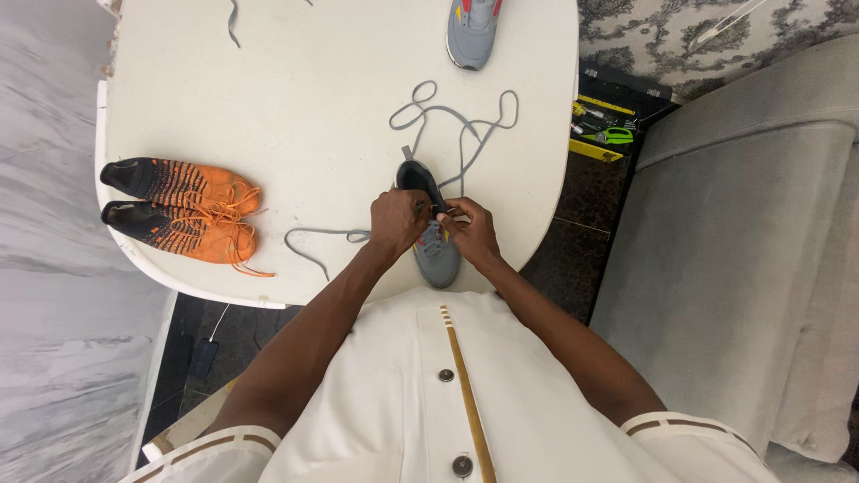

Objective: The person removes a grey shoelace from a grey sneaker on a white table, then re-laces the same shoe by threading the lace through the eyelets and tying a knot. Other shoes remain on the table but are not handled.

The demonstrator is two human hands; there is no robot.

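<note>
Both hands pinched on the lace at the grey sneaker's throat

A grey sneaker (436,234) lies at the near edge of the white counter (304,98), its long axis running straight away from the person: grey toe overhanging toward the body, dark heel collar pointing to the far edge. The left hand (398,224) sits on the shoe's left flank and the right hand (469,229) on its right, so the shoe lies directly between and just under the fingers, neither hand nearer than the other. Both sets of fingers are clenched in a pinch on the grey shoelace (452,125) right where it meets the eyelets; the exact eyelet is hidden by the knuckles.

From the pinch the lace runs two ways: one long tail loops out toward the far edge in loose curls, and the other trails off to the left along the near edge, ending in a free tip. The slack therefore lies beyond and to the left of the hands, not under them.

A second grey sneaker (472,31) (red and yellow trim, only partly in view) stands at the far edge, well apart. A pair of orange and black knit shoes (183,210) lies side by side at the left edge, orange laces loose. Another short lace end (233,22) shows at the far left corner. A grey sofa (743,250) stands to the right of the counter
</note>
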